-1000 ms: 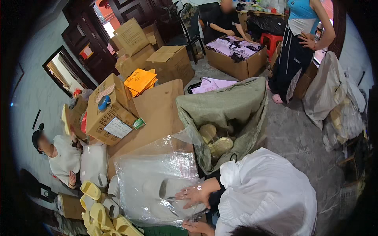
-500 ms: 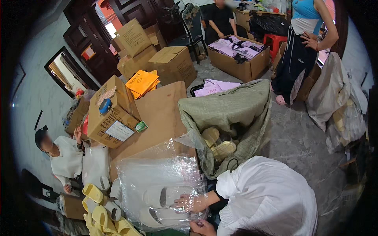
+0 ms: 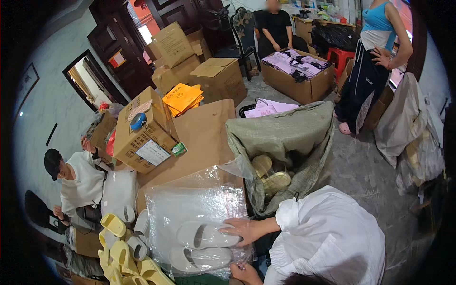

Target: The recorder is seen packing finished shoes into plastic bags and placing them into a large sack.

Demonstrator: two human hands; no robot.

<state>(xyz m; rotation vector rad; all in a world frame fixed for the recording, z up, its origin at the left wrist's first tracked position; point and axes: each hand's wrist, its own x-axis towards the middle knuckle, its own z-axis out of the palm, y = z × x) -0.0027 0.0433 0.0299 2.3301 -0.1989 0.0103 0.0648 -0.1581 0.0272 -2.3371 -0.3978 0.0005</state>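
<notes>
A pair of white slippers (image 3: 202,247) lies side by side in a large clear plastic bag (image 3: 190,209) spread over a flat brown cardboard sheet (image 3: 204,133). My right hand (image 3: 243,231) reaches in from my white sleeve and rests with its fingers spread on the heel of the upper slipper (image 3: 204,235). My left hand (image 3: 244,272) is at the bag's lower right edge and pinches the plastic there. The lower slipper (image 3: 199,259) lies just left of that hand.
A grey-green sack (image 3: 285,137) with beige slippers (image 3: 270,178) stands open right of the bag. Yellow and white slippers (image 3: 123,242) pile at lower left beside a seated person (image 3: 78,183). Cardboard boxes (image 3: 142,133) stand behind. One person stands (image 3: 370,71) and another sits (image 3: 278,28) farther back.
A second white slipper now lies beside the first in the bag. My right hand dipped toward the lower slipper, then came back up onto the upper one.
</notes>
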